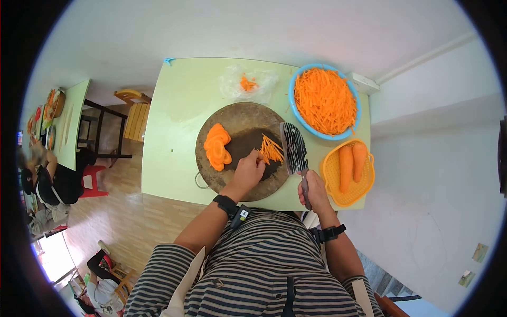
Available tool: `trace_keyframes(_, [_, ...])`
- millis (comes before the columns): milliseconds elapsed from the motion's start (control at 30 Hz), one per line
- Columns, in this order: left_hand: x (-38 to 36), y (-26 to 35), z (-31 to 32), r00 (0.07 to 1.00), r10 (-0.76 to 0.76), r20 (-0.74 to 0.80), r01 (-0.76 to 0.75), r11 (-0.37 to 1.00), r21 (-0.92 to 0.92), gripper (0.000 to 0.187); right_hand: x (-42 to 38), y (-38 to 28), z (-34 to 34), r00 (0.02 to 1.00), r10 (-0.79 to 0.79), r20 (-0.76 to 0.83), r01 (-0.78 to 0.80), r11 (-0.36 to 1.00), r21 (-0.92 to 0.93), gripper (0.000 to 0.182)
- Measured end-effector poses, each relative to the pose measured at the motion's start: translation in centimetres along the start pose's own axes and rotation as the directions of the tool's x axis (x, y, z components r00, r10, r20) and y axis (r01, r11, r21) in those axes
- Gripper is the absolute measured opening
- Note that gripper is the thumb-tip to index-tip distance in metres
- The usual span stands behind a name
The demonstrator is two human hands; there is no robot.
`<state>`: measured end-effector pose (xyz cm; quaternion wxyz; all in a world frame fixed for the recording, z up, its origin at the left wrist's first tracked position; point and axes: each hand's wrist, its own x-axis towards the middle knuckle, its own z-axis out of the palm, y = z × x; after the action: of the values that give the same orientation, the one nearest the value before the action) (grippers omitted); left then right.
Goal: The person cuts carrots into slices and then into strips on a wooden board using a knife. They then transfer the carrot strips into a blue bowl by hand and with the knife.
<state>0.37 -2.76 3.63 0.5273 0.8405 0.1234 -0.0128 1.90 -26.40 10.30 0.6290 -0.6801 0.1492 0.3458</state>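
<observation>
A round dark cutting board (237, 113) lies on the pale green table. On its left part are overlapping carrot slices (216, 147); thin carrot strips (271, 149) lie right of the middle. My left hand (249, 170) is on the board with its fingers bent together at the left edge of the strips; what is under the fingertips is hidden. My right hand (315, 191) is wrapped round the dark handle of a wide cleaver (294, 148). The blade stands at the board's right edge, just right of the strips, with pale streaks on its dark face.
A blue basin (291, 95) full of shredded carrot stands at the back right. Below it, a yellow basket (331, 193) holds two whole carrots (346, 168). A plastic bag (264, 87) with carrot bits lies behind the board. People sit at the far left near another table (71, 124).
</observation>
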Motion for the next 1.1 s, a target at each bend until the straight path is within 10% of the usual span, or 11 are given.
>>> trace_keyframes(367, [-1.2,-4.9,-6.9,0.893,-0.089,-0.442,0.113,0.993,0.028,0.018,0.2,0.4,2.1,0.951,0.143,0.273,-0.071,0.963,-0.258,0.044])
trace_keyframes(700, [-2.1,-4.9,-8.2,0.895,-0.255,-0.367,0.345,0.917,0.202,0.045,1.1,1.0,2.3,0.982,0.071,0.172,-0.023,0.963,-0.267,0.043])
trace_keyframes(1100, [-1.5,-6.7,-7.8,0.89,0.046,-0.453,0.069,0.97,0.234,0.02,-0.3,1.4,2.2,0.985,0.06,0.16,-0.025,0.976,-0.214,0.042])
